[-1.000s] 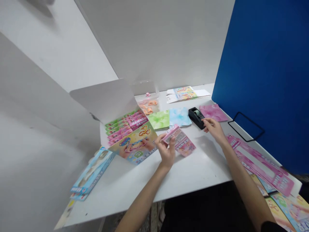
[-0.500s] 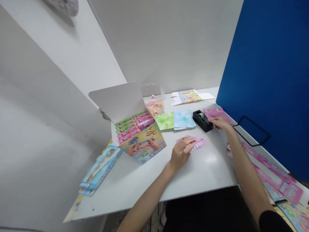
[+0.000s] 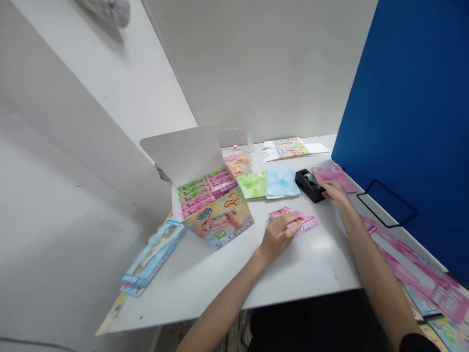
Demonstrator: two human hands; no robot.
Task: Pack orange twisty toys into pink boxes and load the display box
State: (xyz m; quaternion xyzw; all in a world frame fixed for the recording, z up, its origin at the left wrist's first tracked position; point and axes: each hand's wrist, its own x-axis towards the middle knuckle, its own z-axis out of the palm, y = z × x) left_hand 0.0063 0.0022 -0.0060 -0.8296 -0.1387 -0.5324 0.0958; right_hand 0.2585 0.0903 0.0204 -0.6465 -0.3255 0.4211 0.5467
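My left hand (image 3: 278, 234) rests on a small pink packet (image 3: 298, 221) that lies flat on the white table (image 3: 227, 283); its fingers press down on the packet's near edge. My right hand (image 3: 334, 190) reaches to the black tape dispenser (image 3: 309, 185) further back, with its fingers curled at the dispenser's right end. Whether they pinch tape is not visible.
An open display box (image 3: 216, 215) filled with pink and green packets stands left of centre, lid up. Green (image 3: 252, 185), blue (image 3: 280, 183) and pink (image 3: 335, 173) sheets lie behind. A blue box (image 3: 154, 256) sits at the left edge. Flat pink cartons (image 3: 414, 266) lie right, by a blue partition (image 3: 414, 112).
My left hand held the pink packet up a second ago; it now lies flat on the table under that hand. My right hand stays at the tape dispenser.
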